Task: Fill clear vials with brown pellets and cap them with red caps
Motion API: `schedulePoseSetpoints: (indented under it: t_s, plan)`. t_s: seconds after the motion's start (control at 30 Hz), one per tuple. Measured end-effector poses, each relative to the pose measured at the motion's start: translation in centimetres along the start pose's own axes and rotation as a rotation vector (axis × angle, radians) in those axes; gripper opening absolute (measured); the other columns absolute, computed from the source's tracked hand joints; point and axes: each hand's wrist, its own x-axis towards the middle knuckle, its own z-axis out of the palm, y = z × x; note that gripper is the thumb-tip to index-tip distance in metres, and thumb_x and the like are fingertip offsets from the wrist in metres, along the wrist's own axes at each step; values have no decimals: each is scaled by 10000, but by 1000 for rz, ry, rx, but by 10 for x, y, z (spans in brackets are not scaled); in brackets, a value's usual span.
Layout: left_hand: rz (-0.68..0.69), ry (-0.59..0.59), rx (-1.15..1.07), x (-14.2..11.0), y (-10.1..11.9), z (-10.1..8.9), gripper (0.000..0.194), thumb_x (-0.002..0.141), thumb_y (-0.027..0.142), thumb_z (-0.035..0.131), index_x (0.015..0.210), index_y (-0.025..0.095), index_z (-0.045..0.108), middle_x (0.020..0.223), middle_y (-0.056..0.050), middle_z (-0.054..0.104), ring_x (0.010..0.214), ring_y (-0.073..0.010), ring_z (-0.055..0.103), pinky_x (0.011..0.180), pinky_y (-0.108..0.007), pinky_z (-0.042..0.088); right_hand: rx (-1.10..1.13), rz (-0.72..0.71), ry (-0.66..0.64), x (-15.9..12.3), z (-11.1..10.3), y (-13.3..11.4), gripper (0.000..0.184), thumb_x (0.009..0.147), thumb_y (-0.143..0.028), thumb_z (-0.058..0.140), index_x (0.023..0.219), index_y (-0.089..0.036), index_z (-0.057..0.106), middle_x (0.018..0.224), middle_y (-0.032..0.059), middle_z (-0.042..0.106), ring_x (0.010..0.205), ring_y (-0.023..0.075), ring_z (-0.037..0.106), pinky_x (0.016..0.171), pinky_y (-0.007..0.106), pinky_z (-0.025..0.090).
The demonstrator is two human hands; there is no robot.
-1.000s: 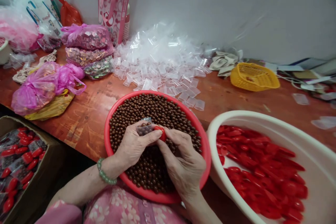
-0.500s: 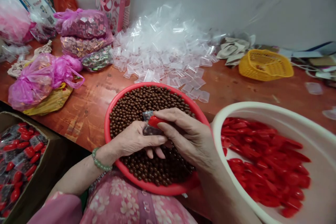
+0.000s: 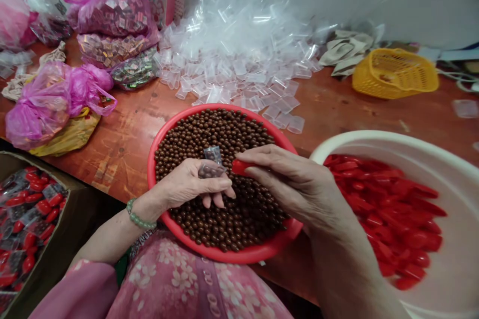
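One red spoon (image 3: 239,167) now beside bag (image 3: 211,163)

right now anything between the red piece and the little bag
Nothing visible: the red piece in the right hand points at the clear bag in the left hand, its tip almost touching.

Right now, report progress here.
Done: clear bags with red pieces fill the cardboard box. In hand: left hand, a clear bag of brown beads; right hand, a red plastic piece. Remaining: a red plastic basin of brown beads, a white plastic tub of red pieces, a heap of clear bags.
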Motion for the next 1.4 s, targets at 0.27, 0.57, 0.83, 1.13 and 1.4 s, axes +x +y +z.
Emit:
schedulePoseSetpoints:
  t_s: [0.27,0.57,0.83,1.13,1.4]
  plan:
    - [8,-69,54,1,5,2,401,727,497,767,723,107,677,555,3,620,429,-50,514,415,-166,390,34,-63,-20,17,21,-11,237,913,-164,590,1086,-252,724,989,44,721,880,154,689,768,267,575]
    - [-32,-56,38,-3,6,-3,374,733,469,769,749,113,657,672,-28,676,504,-59,568,449,-158,425,0,26,-22,3,2,-3,201,893,-216,637,1064,-258,734,968,43,734,865,174,699,767,285,587]
    - [-13,-47,13,-2,2,-6,393,720,480,778,776,110,656,735,-51,693,536,-69,589,463,-162,447,-13,-35,-37,17,12,-10,188,917,-230,603,1056,-255,727,971,47,735,886,176,700,765,286,584]
    - [-14,-12,-19,-4,5,-8,334,678,388,823,760,118,644,710,-42,684,586,-87,619,520,-178,480,-39,65,82,10,6,-6,177,878,-202,650,1026,-254,730,950,28,740,851,173,694,767,303,580]
    - [31,-44,49,-3,6,-1,418,641,516,821,689,129,672,563,4,617,489,-67,544,490,-185,440,96,50,149,12,40,-24,174,907,-194,607,1033,-250,713,961,35,733,887,175,689,795,327,575]
